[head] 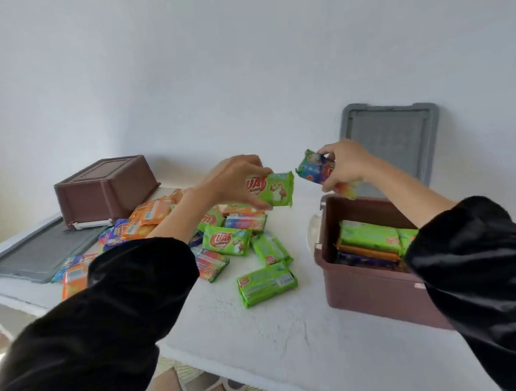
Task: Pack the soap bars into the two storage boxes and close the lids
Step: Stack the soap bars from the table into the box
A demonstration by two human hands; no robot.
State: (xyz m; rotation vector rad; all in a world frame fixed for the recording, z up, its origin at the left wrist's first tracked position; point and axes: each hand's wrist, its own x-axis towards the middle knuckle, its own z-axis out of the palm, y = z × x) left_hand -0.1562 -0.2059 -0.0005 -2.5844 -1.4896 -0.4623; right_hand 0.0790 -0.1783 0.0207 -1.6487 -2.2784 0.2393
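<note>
Head view, hands (236, 178) holding soap bars (276, 190)

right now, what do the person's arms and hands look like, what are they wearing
The loose black left sleeve and the matching right sleeve, of soft, slightly shiny fabric, end bunched at mid-forearm. The left hand and right hand are bare: no gloves, and no ring or watch shows.
</note>
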